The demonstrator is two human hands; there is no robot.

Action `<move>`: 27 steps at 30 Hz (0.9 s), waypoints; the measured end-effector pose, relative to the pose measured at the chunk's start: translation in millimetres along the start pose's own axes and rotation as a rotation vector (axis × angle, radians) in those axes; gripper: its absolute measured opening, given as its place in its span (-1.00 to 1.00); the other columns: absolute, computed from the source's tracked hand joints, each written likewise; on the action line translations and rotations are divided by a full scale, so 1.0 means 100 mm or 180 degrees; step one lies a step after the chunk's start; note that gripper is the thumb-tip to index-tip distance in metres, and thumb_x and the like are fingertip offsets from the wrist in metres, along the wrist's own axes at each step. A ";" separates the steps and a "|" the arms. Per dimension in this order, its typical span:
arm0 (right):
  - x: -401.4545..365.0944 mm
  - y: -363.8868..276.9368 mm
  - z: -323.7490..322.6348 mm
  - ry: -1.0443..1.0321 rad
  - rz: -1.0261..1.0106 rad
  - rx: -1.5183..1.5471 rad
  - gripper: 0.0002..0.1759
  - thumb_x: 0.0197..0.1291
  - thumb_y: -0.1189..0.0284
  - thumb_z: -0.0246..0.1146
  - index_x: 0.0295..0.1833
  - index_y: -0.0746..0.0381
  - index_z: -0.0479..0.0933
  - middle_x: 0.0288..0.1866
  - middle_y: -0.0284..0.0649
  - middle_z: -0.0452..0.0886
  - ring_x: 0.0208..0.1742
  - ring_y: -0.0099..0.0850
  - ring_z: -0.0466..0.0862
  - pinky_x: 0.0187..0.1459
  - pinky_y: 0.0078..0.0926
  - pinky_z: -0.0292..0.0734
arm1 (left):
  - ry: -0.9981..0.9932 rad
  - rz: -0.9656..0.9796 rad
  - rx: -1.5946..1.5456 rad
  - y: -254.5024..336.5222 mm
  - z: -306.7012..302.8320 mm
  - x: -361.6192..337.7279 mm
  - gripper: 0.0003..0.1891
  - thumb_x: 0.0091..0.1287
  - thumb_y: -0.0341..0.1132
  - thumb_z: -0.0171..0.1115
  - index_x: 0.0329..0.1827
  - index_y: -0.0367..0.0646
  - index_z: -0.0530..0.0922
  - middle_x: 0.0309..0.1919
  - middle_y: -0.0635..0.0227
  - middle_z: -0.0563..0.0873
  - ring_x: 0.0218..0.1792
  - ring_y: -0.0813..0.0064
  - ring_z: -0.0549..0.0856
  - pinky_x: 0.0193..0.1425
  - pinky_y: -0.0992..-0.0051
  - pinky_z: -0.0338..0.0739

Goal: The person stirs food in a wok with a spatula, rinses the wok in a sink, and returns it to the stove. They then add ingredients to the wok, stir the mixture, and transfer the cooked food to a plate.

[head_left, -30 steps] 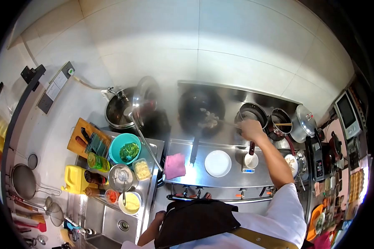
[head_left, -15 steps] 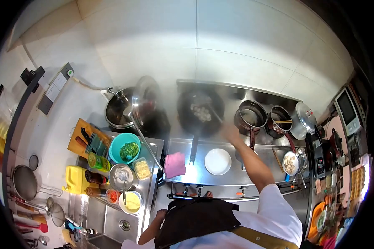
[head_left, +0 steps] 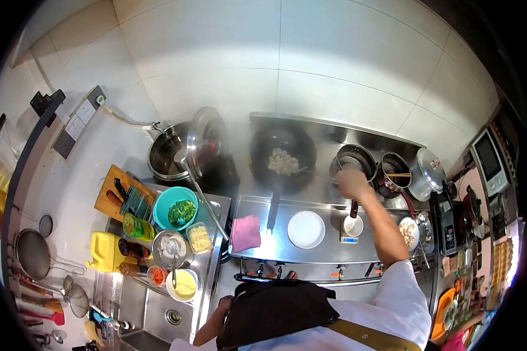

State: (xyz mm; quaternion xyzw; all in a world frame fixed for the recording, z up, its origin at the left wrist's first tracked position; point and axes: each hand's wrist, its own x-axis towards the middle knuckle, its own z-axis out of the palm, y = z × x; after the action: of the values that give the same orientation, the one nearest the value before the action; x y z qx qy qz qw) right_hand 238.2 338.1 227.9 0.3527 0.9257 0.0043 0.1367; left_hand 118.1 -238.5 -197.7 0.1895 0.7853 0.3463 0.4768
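My right hand (head_left: 353, 185) is closed, held over the near edge of the empty-looking dark pan (head_left: 357, 159). A thin utensil (head_left: 303, 169) runs from the wok's right side towards it; its handle is faint. Pale chunks (head_left: 283, 162) lie in the steaming dark wok (head_left: 269, 137), left of that hand. Below the hand, a white cup (head_left: 352, 226) stands on a small scale (head_left: 349, 239). Down by the dark apron (head_left: 275, 316), my left hand (head_left: 225, 302) is curled and partly hidden, so what it holds, if anything, does not show.
A white plate (head_left: 306, 229) and pink cloth (head_left: 246, 233) lie on the steel counter. Left are a turquoise bowl (head_left: 162, 206), yellow jug (head_left: 103, 253), sink (head_left: 152, 310) and large pot (head_left: 158, 169). A smaller pot (head_left: 394, 167) stands right. Another person's arm (head_left: 469, 323) shows lower right.
My right hand has moved right, from beside the wok to the pan. The utensil's end has dropped lower at the wok's right side. The cup and scale now show, and another person's arm has appeared.
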 end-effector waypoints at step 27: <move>-0.21 -0.91 2.50 0.0533 0.1003 0.2242 -0.44 0.20 0.41 0.11 0.37 0.10 0.35 -0.15 0.05 0.67 -0.18 0.00 0.70 -0.20 -0.01 0.59 | -0.1031 0.1082 0.2071 1.59 -0.05 1.25 -0.71 0.20 -0.17 0.17 -0.15 -0.12 0.69 -0.14 0.04 0.73 -0.02 0.03 0.68 0.09 0.19 0.55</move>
State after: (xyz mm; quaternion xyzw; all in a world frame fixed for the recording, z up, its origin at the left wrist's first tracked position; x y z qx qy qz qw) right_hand 257.8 234.2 -16.7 0.5142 0.8130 -0.2639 -0.0711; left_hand 49.2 -52.4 -158.3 0.5100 0.7261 0.1191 0.4455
